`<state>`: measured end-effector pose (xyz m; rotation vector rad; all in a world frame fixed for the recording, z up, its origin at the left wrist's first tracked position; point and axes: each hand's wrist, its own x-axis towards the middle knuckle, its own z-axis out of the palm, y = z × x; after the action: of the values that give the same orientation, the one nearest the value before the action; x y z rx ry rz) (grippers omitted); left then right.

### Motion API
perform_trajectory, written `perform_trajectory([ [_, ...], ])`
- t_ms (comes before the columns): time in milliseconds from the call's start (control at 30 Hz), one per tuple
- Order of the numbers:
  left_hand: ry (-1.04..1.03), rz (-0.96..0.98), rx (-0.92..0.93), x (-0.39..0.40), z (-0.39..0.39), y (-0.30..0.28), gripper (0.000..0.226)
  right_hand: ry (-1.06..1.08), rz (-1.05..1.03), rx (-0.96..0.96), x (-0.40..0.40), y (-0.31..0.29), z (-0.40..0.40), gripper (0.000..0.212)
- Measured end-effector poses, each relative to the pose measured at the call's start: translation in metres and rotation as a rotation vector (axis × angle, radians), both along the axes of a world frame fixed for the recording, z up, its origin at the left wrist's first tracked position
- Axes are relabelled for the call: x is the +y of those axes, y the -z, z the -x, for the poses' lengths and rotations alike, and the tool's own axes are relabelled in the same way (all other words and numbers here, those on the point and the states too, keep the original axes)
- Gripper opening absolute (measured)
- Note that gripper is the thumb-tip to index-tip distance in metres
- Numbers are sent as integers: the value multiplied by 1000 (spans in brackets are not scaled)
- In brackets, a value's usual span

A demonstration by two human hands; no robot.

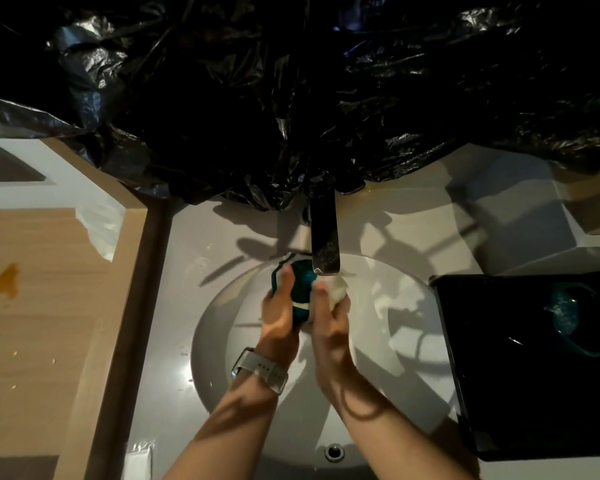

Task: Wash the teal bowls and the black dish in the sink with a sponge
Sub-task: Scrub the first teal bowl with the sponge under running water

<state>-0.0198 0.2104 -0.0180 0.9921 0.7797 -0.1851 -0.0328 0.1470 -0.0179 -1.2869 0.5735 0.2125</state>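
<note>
**Under the faucet, one teal bowl gets its scrub**

Over the white sink point(222, 341), right beneath the faucet point(324, 237), both hands work close together on a single teal bowl point(303, 282). The left hand point(280, 306), a watch point(260, 370) on its wrist, grips the bowl from the left side, fingers curled over the rim. The right hand point(328, 313) is clamped on a pale sponge point(335, 287) and presses it against the bowl's right edge, just under the spout. Bowl, sponge and both hands all touch one another; whether water is running cannot be told.

By my reading, the step in hand is the scrubbing of this teal bowl, and the job is partway along at best. A second teal bowl point(565, 313) sits on the black dish point(465, 341) on the counter to the right of the basin, well apart from the hands, flecked with what may be suds or droplets; whether it is already washed is unclear.

The next move likely calls for turning the bowl in the left hand so the sponge reaches the whole rim and inside, then rinsing it under the spout. A wet, soapy bowl could slip, so the left grip wants to stay firm.

Behind the faucet hangs crumpled black plastic sheeting point(291, 98), and a wooden surface point(32, 306) with brownish stains lies to the left.
</note>
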Motion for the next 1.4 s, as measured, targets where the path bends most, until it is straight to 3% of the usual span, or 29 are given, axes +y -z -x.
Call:
perform_trajectory([
  [167, -77, -16, -85, -11, 16, 4, 43, -88, 8, 195, -26, 1, -31, 32],
  [267, -102, -36, -116, -9, 18, 6, 46, -144, 8, 181, -26, 3, -25, 33],
  [400, 57, -92, -51, 14, 16, 7, 35, -205, -118, 157, -32, -2, -20, 32],
  [567, 283, -74, -65, 37, -1, -8, 26, -482, -33, 124, -44, -26, -49, 20],
  [633, 216, -84, -6, 33, -12, -9, 27, -382, 42, 172, -38, -27, -56, 25],
  [733, 79, -40, -3, 20, -14, -3, 44, -114, 55, 125, -21, -12, -47, 21],
  [833, -52, 41, -9, 1, -1, 5, 48, 44, 63, 2, 5, -5, -10, 44],
  [933, -92, 89, -58, -14, 15, 8, 45, 124, 46, 42, 4, -4, 1, 24],
  [1033, -74, 74, -60, -14, 24, 9, 39, -33, -51, 155, -19, -7, -17, 22],
  [1167, 38, 48, -80, 9, 27, 8, 48, -329, 10, 167, -41, -12, -37, 29],
  [1267, 188, -4, -106, 30, 16, 0, 41, -549, 78, 253, -45, -4, -47, 62],
  [1300, 201, -21, -98, 34, 10, -4, 37, -542, 63, 268, -45, -1, -49, 69],
  [1400, 113, -17, -37, 31, -3, -7, 36, -283, -81, 200, -32, -2, -43, 43],
])
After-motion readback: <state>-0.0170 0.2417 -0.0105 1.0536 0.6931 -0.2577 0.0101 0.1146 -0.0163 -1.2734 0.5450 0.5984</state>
